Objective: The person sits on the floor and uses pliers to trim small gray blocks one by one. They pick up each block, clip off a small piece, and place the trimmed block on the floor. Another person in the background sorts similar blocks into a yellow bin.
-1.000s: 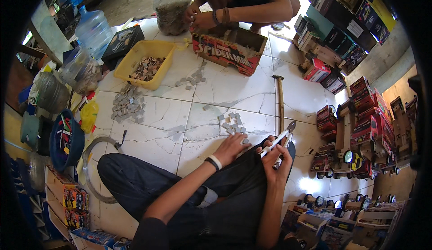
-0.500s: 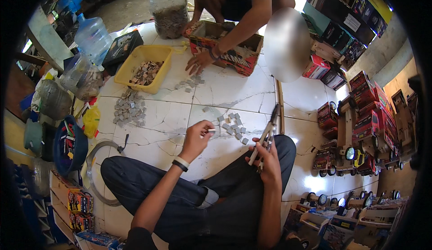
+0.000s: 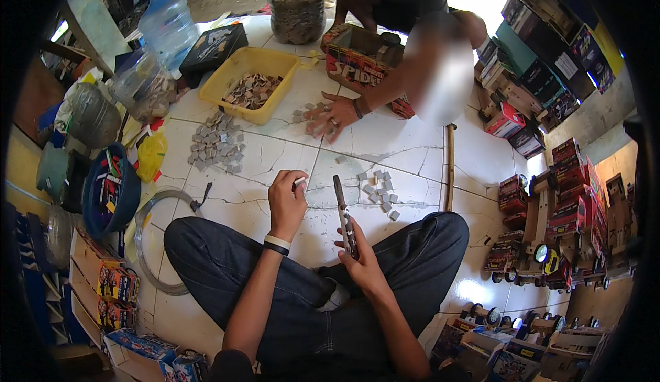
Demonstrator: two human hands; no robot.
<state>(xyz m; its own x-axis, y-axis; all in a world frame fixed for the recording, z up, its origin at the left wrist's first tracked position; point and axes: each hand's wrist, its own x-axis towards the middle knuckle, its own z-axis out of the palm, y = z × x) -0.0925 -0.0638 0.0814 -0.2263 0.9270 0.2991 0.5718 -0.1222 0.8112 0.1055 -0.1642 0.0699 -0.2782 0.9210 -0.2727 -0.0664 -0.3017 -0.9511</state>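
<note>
My left hand is closed, pinching a small pale square chip between thumb and fingers above the tiled floor. My right hand grips a pair of pliers, dark at the tip and worn whitish along the handles, pointing away from me. Past the pliers, several small grey square chips lie scattered. A larger heap of grey chips spreads farther left. A co-worker's hand is spread flat over more chips.
A yellow basin holds brownish chips. Beside it stand a printed carton, a filled clear jug and a black case. Coiled wire lies left of my knee, a wooden stick beyond the right. Toy trucks are stacked at right.
My right hand has moved left with the pliers, now turned edge-on and nearer my left hand. The co-worker's hand has shifted slightly over the chips. The whole view has swung a little.
</note>
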